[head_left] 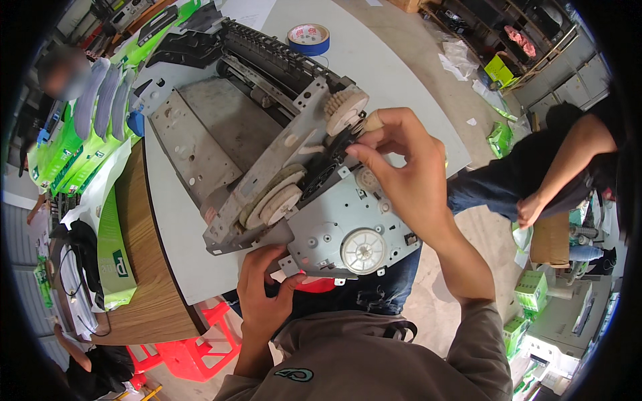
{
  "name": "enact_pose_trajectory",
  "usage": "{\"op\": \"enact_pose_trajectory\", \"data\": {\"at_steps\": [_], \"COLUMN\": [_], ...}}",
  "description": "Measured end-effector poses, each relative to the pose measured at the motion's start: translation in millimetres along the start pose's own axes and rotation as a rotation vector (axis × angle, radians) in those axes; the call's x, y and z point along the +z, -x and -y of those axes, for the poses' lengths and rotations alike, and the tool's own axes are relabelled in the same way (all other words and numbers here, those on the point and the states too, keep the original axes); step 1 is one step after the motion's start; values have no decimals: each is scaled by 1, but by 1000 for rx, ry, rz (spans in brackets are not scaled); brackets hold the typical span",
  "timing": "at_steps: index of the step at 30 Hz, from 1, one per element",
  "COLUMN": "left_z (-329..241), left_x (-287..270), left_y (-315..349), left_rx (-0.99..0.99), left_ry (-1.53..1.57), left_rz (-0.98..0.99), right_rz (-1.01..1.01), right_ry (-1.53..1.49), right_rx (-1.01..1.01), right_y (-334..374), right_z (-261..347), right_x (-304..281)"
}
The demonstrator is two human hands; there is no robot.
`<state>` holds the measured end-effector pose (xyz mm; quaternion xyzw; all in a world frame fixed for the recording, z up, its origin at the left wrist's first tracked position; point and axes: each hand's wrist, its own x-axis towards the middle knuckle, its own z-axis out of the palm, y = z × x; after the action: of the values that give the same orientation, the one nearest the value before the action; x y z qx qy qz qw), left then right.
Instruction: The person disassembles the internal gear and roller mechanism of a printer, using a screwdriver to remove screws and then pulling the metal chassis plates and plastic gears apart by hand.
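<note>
A bare printer chassis (200,140) of grey metal lies on the table, with a black roller assembly (267,57) along its far side. Large off-white gears (274,200) sit on its near side wall. Against that wall, tilted, is a light metal gear plate (314,244) carrying a round white gear (363,251). My left hand (264,287) grips the plate's lower left corner between thumb and fingers. My right hand (408,157) pinches a black plastic part (342,142) just below a ribbed cream gear (346,110); the fingers partly hide it.
A roll of blue tape (309,40) stands on the grey tabletop (408,87) behind the chassis. Green-and-white packages (87,147) pile up at the left. Red plastic stools (194,357) stand below. Another person's arm (568,164) is close on the right, with cartons (531,291) beyond.
</note>
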<state>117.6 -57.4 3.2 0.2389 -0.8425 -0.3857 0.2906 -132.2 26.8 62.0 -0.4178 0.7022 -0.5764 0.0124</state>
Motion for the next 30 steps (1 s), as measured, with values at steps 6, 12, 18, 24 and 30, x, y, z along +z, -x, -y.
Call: {"op": "enact_pose_trajectory", "data": {"at_steps": [6,12,18,24,30], "left_z": [3,-1,-5,-3,0], "left_x": [4,4,1,6,5], "left_y": [3,2,0,-2,-1], "left_rx": [-4,-23,-23,-39,-38], "left_ry": [-33,-38,-38,-62,-66], "left_rz": [-15,-27,-35,-62,-51], "right_rz": [55,-63,163,273,234], "right_ry": [38,-11,284,279,353], "right_rx": [-36,-13,-193,-170,-166], "right_y": [11,-20,-160,-234,-233], "right_z": [-4,-19,-79,-135,-151], "right_x": [-32,-63,-38,16,29]}}
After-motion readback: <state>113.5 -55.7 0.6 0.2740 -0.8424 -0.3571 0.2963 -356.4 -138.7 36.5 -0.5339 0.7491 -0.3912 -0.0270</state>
